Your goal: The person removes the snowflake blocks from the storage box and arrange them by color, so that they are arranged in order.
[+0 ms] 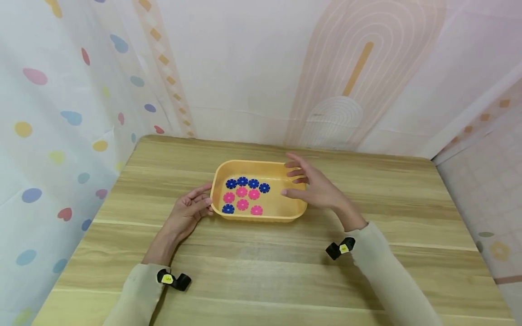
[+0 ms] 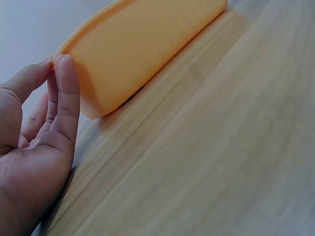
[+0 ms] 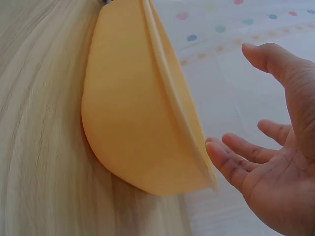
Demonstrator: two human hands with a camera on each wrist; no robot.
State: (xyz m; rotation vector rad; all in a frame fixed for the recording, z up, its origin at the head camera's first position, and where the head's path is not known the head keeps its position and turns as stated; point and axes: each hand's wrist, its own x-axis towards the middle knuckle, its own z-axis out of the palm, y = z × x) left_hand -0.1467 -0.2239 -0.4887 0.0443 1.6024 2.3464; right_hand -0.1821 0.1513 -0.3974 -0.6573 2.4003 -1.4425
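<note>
Left grip (image 1: 189, 212) pinches the tray (image 1: 281, 204) at its left end, thumb at the edge; right grip (image 1: 320, 184) is loose over the right end — fingers spread, holding nothing. Smooth, yellow and round-cornered, the tray sits toward the far side of the worktop (image 1: 265, 267), its long axis running left to right, roughly along the wood grain. Inside lie five blue discs (image 1: 253, 183) and five pink discs (image 1: 242, 192) — round, notched-edged, grouped toward the left end.
</note>
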